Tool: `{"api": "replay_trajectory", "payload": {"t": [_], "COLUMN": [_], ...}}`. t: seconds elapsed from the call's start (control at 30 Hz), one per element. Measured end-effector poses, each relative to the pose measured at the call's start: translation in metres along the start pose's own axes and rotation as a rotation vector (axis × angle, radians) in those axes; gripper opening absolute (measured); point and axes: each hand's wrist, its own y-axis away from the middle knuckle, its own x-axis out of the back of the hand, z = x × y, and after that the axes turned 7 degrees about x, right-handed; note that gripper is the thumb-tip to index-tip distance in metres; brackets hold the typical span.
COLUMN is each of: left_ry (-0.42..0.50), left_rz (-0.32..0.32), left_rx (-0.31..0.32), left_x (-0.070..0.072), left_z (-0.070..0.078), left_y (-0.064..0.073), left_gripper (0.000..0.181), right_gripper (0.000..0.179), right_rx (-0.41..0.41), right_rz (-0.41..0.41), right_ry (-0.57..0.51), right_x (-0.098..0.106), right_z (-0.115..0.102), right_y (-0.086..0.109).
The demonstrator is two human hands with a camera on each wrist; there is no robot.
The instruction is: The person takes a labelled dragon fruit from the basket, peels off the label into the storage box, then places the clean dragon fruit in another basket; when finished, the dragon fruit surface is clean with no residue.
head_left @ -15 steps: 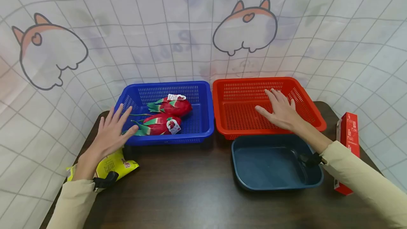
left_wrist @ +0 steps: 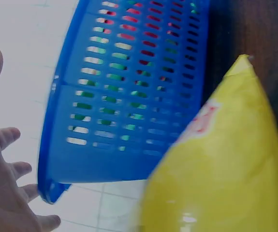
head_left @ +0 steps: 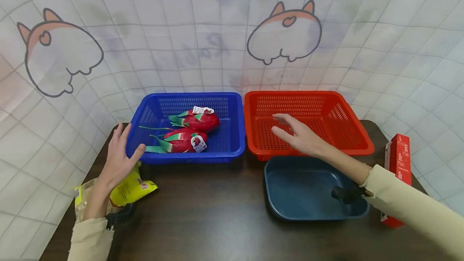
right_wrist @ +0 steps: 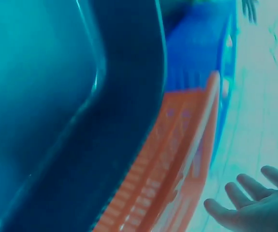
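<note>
My left hand (head_left: pixel 119 157), fingers extended and holding nothing, hovers by the left end of the blue basket (head_left: pixel 237 148). Two red dragon fruits with green leaf tips lie in that basket, a front one (head_left: pixel 181 140) and a back one (head_left: pixel 203 122), each with a white label. Below my left hand is a yellow snack bag (head_left: pixel 134 188), partly hidden by the wrist; in the left wrist view the yellow bag (left_wrist: pixel 221 159) looms close. My right hand (head_left: pixel 299 136) is over the front of the red basket (head_left: pixel 357 140), fingers loosely extended with nothing in them.
A dark blue-grey tub (head_left: pixel 304 200) stands in front of the red basket, under my right forearm. At the far right is a red box (head_left: pixel 400 156), partly covered by the sleeve. The dark wooden table (head_left: pixel 203 212) ends at a white gridded curtain (head_left: pixel 174 31) behind the baskets.
My right hand has moved left and slightly down over the red basket. My left hand has drawn slightly left, away from the dragon fruits. The baskets and fruits stay in place.
</note>
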Motion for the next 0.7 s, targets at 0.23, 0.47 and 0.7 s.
{"api": "replay_trajectory", "payload": {"t": [0.23,0.47,0.7], "left_ry": [0.071,0.142,0.171], "left_rz": [0.000,-0.001,-0.008], "left_rx": [0.080,0.140,0.189], "left_x": [-0.005,-0.007,-0.009], "left_z": [-0.007,-0.010,-0.015], "left_y": [0.009,0.010,0.012], "left_gripper": [0.080,0.085,0.085], "right_gripper": [0.061,0.057,0.058], "right_rx": [0.020,0.084,0.196], "right_rz": [-0.094,-0.251,-0.424], "right_ry": [0.064,0.101,0.190], "right_x": [-0.026,-0.050,-0.073], "right_z": [-0.027,-0.057,-0.084], "right_y": [-0.014,-0.037,-0.071]}}
